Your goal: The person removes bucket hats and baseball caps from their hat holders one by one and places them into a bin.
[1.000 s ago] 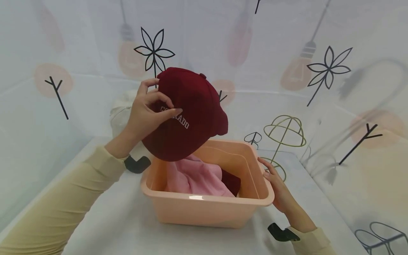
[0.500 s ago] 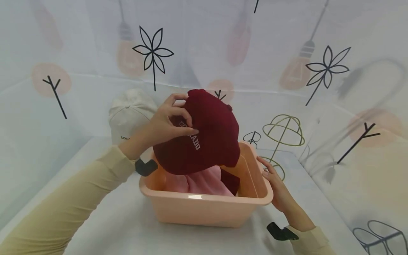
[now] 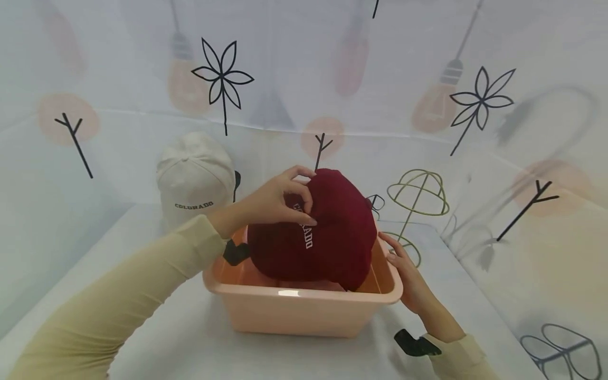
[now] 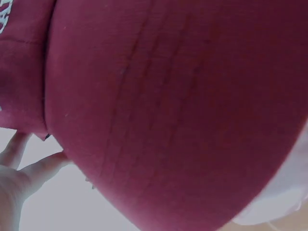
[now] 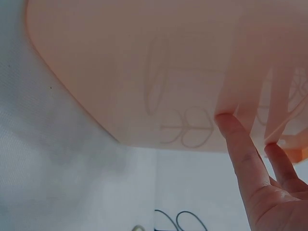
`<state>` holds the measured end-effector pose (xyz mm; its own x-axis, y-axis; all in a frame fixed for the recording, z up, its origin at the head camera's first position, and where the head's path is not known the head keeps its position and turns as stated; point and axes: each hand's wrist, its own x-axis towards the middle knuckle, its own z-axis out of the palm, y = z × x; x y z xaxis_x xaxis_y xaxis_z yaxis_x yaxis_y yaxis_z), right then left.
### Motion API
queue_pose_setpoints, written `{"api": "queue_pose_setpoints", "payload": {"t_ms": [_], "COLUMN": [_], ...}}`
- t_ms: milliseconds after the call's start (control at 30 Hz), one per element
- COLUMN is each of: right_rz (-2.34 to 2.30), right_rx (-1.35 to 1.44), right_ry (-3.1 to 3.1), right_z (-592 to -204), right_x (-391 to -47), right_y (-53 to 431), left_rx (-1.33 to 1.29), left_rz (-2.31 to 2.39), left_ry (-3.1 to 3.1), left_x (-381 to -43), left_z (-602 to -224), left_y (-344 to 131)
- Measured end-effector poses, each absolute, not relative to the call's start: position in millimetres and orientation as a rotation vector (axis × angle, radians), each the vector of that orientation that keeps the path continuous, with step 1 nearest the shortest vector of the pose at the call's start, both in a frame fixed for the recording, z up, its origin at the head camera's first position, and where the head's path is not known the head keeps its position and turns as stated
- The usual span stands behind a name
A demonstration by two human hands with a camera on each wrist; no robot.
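Pinching the maroon cap (image 3: 332,232) between thumb and fingers of the left hand (image 3: 275,199), close by the white lettering (image 3: 307,238). Tilted, with the stitched brim (image 4: 163,120) to the lower left in the head view, over the mouth of the peach bin (image 3: 294,316) — low enough to cover much of the opening. Cannot tell whether touching anything inside. Perhaps pinched lightly like this to spare the soft crown from crushing.

Resting the extended fingers of the right hand (image 3: 413,279) against the bin's right outer side, clasping nothing. Probably bracing it against sliding on the tabletop (image 3: 176,338).

Just visible inside the bin, below the cap: pink cloth (image 3: 252,277), mostly hidden. Beyond the left sleeve (image 3: 142,279), apart from the bin: a white cap (image 3: 195,174), crown up, with dark lettering (image 3: 193,206) facing forward — likely set aside there to leave reaching room. Too hidden at the base to tell how supported.
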<state>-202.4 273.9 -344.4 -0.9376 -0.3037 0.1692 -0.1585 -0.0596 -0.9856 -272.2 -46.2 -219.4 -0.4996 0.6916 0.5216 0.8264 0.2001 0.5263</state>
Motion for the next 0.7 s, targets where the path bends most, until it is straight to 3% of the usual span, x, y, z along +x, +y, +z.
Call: {"api": "queue_pose_setpoints", "payload": {"t_ms": [500, 700], "right_rz": [-2.132, -2.136], "right_rx": [-0.499, -0.475], "right_ry": [2.119, 2.132], "right_z": [-347, -346], "right_x": [-203, -203], "right_y": [274, 274], "left_rx": [-1.543, -1.717], "left_rz": [-1.047, -0.789], "left_ry": [-2.675, -2.780], "left_x": [-294, -299], "left_z": [-254, -263], "left_y": [-41, -33]}}
